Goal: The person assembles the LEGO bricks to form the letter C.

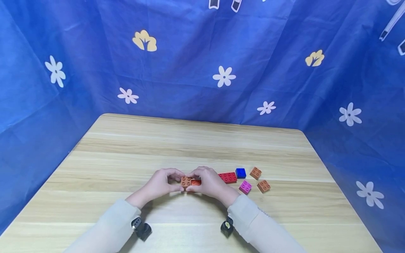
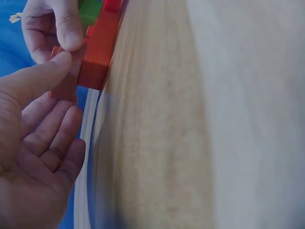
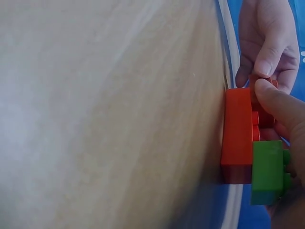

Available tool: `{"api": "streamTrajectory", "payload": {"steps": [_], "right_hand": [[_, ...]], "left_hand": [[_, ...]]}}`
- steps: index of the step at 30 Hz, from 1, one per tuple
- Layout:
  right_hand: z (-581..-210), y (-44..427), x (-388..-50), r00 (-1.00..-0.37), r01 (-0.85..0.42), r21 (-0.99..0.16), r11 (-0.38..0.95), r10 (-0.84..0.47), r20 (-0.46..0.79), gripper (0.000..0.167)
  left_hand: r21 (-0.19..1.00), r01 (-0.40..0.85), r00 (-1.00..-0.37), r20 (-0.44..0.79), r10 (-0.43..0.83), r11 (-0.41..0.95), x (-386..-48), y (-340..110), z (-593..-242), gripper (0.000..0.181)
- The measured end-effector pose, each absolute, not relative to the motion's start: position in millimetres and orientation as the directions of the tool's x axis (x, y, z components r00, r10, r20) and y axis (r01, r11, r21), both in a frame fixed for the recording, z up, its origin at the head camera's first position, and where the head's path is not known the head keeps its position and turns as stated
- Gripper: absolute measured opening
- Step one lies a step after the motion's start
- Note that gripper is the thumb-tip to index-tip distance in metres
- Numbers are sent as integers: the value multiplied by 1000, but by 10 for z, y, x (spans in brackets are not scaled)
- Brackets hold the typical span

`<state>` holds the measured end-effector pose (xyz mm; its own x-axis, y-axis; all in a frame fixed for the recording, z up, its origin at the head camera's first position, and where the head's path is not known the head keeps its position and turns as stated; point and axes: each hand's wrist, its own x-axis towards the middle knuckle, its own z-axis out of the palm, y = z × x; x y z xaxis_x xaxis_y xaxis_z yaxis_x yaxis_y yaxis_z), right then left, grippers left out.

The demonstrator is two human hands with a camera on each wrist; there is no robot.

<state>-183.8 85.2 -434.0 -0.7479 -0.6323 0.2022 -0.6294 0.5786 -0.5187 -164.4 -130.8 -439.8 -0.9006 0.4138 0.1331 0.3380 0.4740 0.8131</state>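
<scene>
My left grip (image 1: pixel 157 185) and right grip (image 1: pixel 209 183) pinch one small square brown-orange plastic brick (image 1: pixel 186 180)

From the head view, the brick lies right between my fingertips, studs up, near the middle of the wood-grain desk (image 1: pixel 190 232). My left grip takes it from the left, thumb on the near side, and my right grip meets it from the other side. A long orange-red plastic brick (image 1: pixel 196 182) shows just right of it, partly covered by my right grip. Past my right wrist are a long red plastic brick (image 1: pixel 228 177), a square dark-blue plastic brick (image 1: pixel 240 173) just beside its end, a square magenta plastic brick (image 1: pixel 245 187), and two more brown-orange ones, an upper loose brick (image 1: pixel 255 173) and a lower loose brick (image 1: pixel 264 186).

In the left wrist view, my left thumb presses on the pinched brick, and my right thumb sits just beyond it on the same piece. The brick is at the near end of the orange-red one, on its studded side. A green plastic brick (image 2: pixel 90 13) shows farther along.

In the right wrist view, my right thumb bears on the pinched brick, with my left thumb tip close by. Bare orange studs separate it from the green brick, which sits at the opposite end. I cannot tell whether the pinched brick is fully seated.
</scene>
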Motion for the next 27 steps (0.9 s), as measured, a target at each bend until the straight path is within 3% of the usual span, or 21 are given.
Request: {"api": "streamTrajectory", "payload": {"steps": [16,27], "right_hand": [[-4386,982,-1764,-792,-561,-616,553,-576,204,54],[-4373,1426,-1704,-801,-594,-580,557,-475,365,50]], "left_hand": [[815,339,-901,138,411,470,-1635,-1302,-4406,35],[816,319,-910,121,398,482,-1641,-1294,-4407,38]]}}
